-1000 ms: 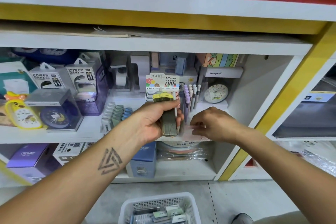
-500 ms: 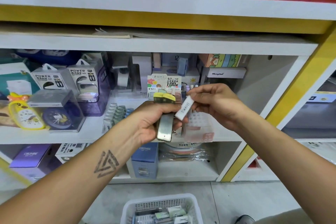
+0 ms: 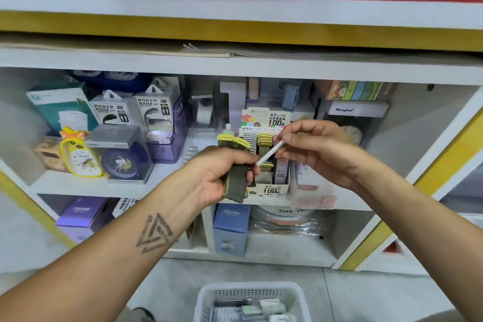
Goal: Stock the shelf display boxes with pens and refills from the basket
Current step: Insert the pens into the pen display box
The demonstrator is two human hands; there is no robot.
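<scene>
As the white basket (image 3: 251, 300) sat on the floor nearest the camera with a loose heap of small packs still in it, too jumbled to count, stocking was plainly unfinished. Above it, the left hand (image 3: 219, 172) was curled round a stack of olive, yellow-capped refill cases (image 3: 235, 165); two caps showed, though I could not tell how many cases the stack held. The right hand (image 3: 318, 149) pinched one slim white refill case (image 3: 269, 153) between thumb and fingertips. A second earlier that hand had been down at the shelf edge; half a second earlier it had come up with the white case showing its flat face, and now the case was turned edge-on, its lower end near the left fingers. I judged it had been pulled out as a misfit or was being sorted before placing. Just behind the hands stood the lead refill display box (image 3: 269, 185), one box, partly filled with rows of cases. Further back on the same shelf were two power bank packs (image 3: 130, 112) and two small clocks (image 3: 99, 159).
</scene>
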